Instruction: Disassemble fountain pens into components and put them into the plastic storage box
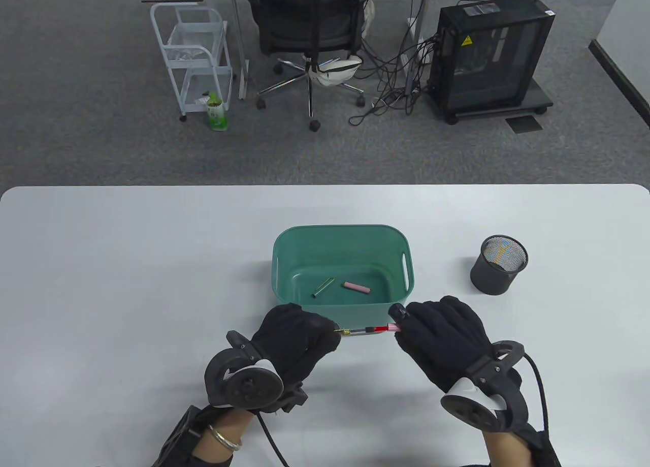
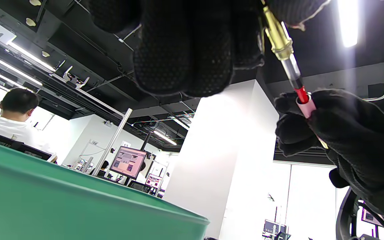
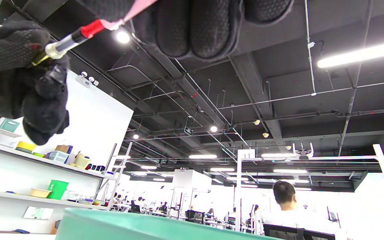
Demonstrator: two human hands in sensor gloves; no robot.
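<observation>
Two gloved hands hold a partly dismantled fountain pen (image 1: pixel 366 330) level between them above the table (image 1: pixel 101 284). The left hand (image 1: pixel 292 337) pinches the gold end; the right hand (image 1: pixel 442 342) grips the pink barrel (image 1: pixel 393 328), the clear ink tube showing between them. Just beyond the hands sits the green box (image 1: pixel 284 263), holding a green part (image 1: pixel 323 286) and a pink part (image 1: pixel 355 286). Farther right of the right hand stands a black mesh cup (image 1: pixel 495 279).

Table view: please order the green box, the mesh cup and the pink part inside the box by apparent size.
1. green box
2. mesh cup
3. pink part
The gaps are clear, so none is unsure.
</observation>
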